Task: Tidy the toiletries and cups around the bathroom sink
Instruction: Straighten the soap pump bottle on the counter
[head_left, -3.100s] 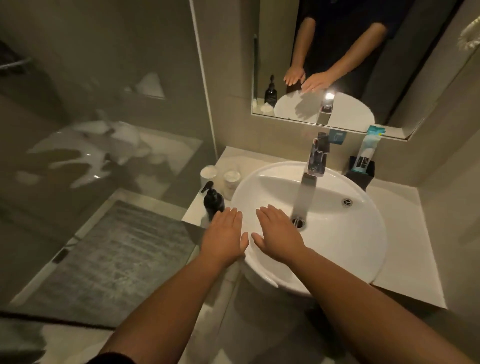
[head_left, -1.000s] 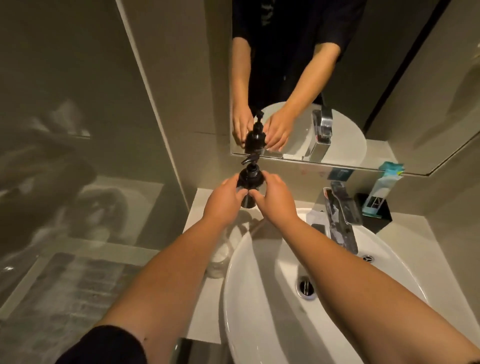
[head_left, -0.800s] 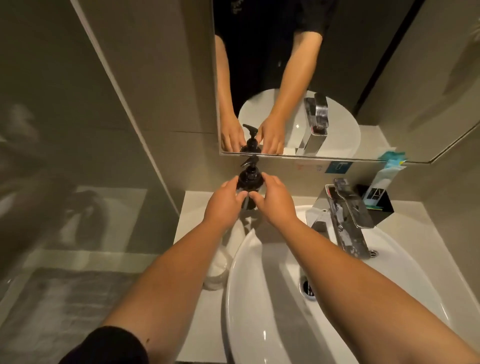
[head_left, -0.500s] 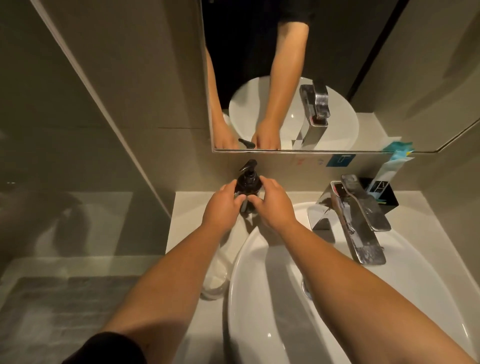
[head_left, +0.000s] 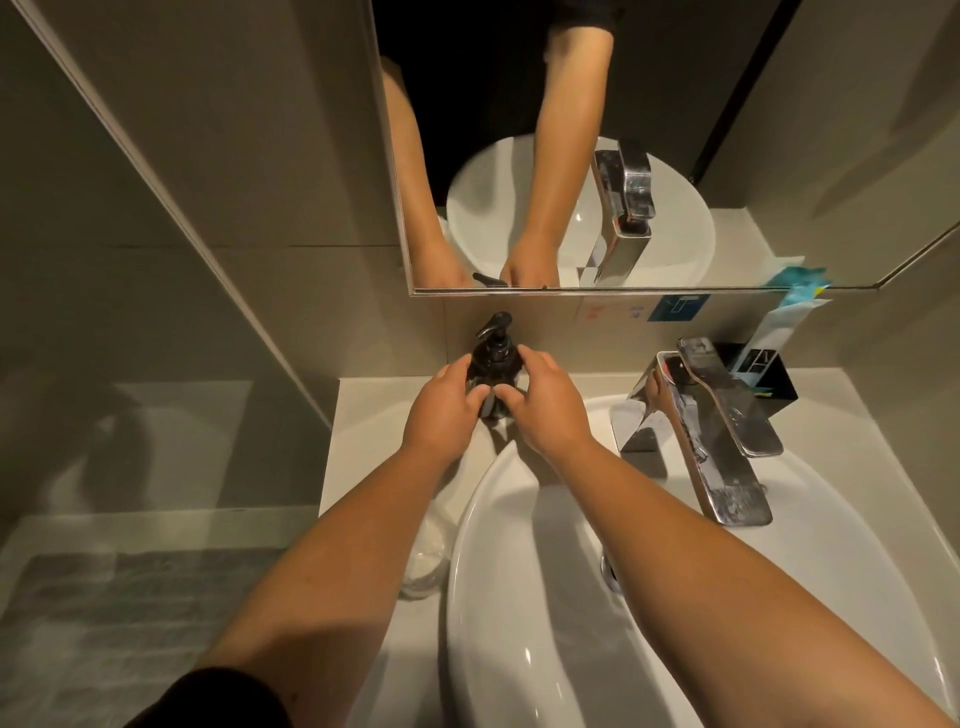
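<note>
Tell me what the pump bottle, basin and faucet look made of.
Pump bottle: dark and glossy, plastic or tinted glass; the look leaves it open. Basin: white glazed ceramic by its smooth shine and soft highlights. Faucet: polished chrome-like metal with mirror reflections, dulled by water spots.

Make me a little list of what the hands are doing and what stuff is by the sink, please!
left hand: grip closed on the black pump bottle
right hand: grip also on the bottle, other side
bottle: upright, at the back of the counter, near the wall
cup: left of the sink, partly hidden by the left arm
faucet: shiny, no water seen
tube: standing in a black holder, back right
</note>
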